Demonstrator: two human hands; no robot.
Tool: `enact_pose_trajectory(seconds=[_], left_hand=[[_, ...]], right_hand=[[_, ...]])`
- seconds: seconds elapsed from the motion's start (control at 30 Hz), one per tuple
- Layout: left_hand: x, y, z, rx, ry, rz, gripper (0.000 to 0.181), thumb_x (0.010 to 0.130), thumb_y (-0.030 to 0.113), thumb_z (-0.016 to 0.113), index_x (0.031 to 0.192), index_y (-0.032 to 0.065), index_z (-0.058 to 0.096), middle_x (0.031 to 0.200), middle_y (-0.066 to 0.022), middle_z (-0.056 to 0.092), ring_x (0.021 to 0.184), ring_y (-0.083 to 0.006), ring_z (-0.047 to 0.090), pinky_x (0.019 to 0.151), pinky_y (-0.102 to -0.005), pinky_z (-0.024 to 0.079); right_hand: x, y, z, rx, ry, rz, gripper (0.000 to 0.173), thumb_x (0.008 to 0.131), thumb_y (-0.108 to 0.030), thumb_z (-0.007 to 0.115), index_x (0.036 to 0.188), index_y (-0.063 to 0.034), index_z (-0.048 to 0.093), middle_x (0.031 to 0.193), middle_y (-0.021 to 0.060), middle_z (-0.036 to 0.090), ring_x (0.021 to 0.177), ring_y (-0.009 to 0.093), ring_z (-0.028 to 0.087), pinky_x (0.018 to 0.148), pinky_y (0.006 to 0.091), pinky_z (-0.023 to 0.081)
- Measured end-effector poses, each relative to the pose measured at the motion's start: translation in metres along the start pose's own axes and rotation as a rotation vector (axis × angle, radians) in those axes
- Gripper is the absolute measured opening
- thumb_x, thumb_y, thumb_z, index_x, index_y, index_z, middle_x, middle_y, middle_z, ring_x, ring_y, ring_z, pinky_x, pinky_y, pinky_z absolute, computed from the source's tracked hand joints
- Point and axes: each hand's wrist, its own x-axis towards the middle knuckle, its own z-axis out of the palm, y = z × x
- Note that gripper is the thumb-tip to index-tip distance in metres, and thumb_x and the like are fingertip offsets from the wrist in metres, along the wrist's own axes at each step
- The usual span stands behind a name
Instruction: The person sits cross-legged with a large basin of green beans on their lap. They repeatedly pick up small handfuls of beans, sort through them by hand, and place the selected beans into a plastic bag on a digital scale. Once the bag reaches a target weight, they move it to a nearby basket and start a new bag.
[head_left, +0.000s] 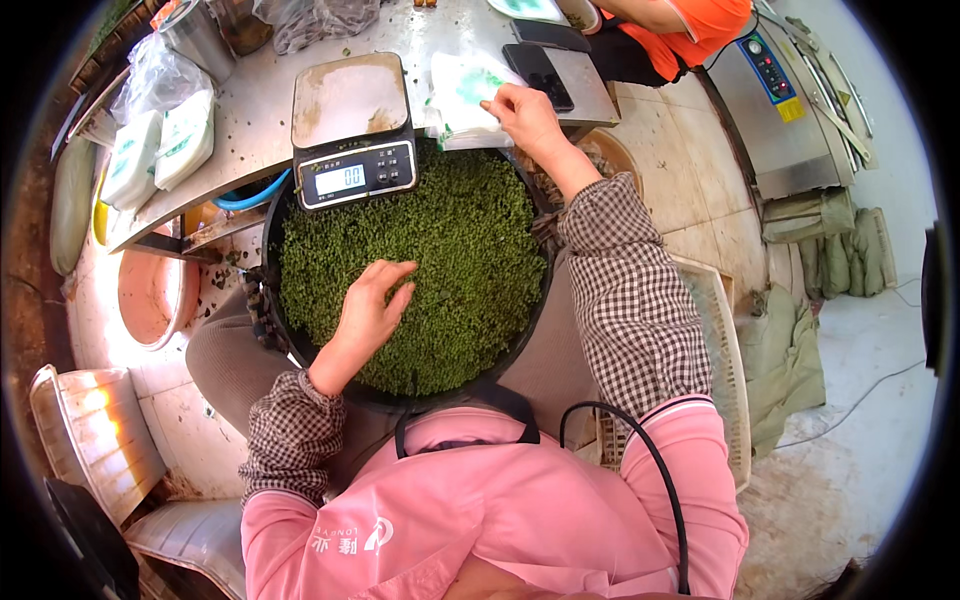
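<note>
A round black tub (274, 315) full of small green peppercorn-like berries (450, 277) sits between my knees. My left hand (373, 307) hangs over the berries, thumb and fingers apart, holding nothing. My right hand (525, 120) is at a stack of clear plastic bags with green print (469, 90) on the table edge; its thumb and forefinger are pinched together at the stack's right side, and whether a bag is between them cannot be told. A digital scale (351, 101) with a bare, stained plate stands left of the stack, its display overhanging the tub.
Two phones (538, 75) lie on the metal table (259, 112) behind my right hand. More bag stacks (184, 139) lie at its left end. A co-worker in orange (712, 26) sits beyond. A pink basin (154, 300) stands left, a plastic crate (724, 360) right, a steel machine (787, 127) far right.
</note>
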Motion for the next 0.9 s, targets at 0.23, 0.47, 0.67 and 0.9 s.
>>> enact_pose_trajectory(seconds=[0.23, 0.47, 0.67, 0.9], left_hand=[[0.046, 0.009, 0.006, -0.29, 0.327, -0.136, 0.022, 0.084, 0.008, 0.062, 0.105, 0.0007, 0.061, 0.075, -0.0028, 0.061, 0.068, -0.008, 0.055, 0.059, -0.0238, 0.045], [0.06, 0.025, 0.023, -0.056, 0.297, 0.063, 0.013, 0.086, 0.013, 0.055, 0.086, 0.0006, 0.059, 0.071, -0.0131, 0.058, 0.059, -0.0192, 0.055, 0.057, -0.0311, 0.045], [0.054, 0.011, 0.001, -0.396, -0.309, -0.223, 0.043, 0.086, 0.038, 0.061, 0.111, 0.0028, 0.059, 0.096, -0.0115, 0.063, 0.085, -0.0251, 0.058, 0.08, -0.034, 0.048], [0.024, -0.036, 0.066, 0.739, -0.041, -0.063, 0.062, 0.08, 0.049, 0.062, 0.125, 0.0082, 0.049, 0.13, -0.0172, 0.041, 0.12, -0.0343, 0.037, 0.096, -0.0483, 0.037]], right_hand=[[-0.07, -0.08, 0.01, -0.257, 0.225, -0.54, 0.023, 0.075, -0.018, 0.067, 0.063, -0.0092, 0.049, 0.06, 0.0053, 0.044, 0.053, 0.018, 0.054, 0.047, 0.0305, 0.044], [-0.154, -0.125, 0.017, 0.183, 0.316, 0.063, 0.025, 0.077, -0.01, 0.062, 0.102, -0.0101, 0.06, 0.071, 0.01, 0.063, 0.056, 0.026, 0.061, 0.05, 0.035, 0.048], [-0.182, -0.089, -0.016, -0.076, 0.252, 0.069, 0.023, 0.078, -0.011, 0.058, 0.099, -0.0181, 0.065, 0.066, 0.0101, 0.062, 0.054, 0.027, 0.06, 0.05, 0.0377, 0.048], [-0.221, -0.058, -0.024, 0.049, 0.24, 0.339, 0.026, 0.08, -0.01, 0.058, 0.103, -0.0176, 0.067, 0.063, 0.0136, 0.059, 0.053, 0.024, 0.059, 0.053, 0.0317, 0.045]])
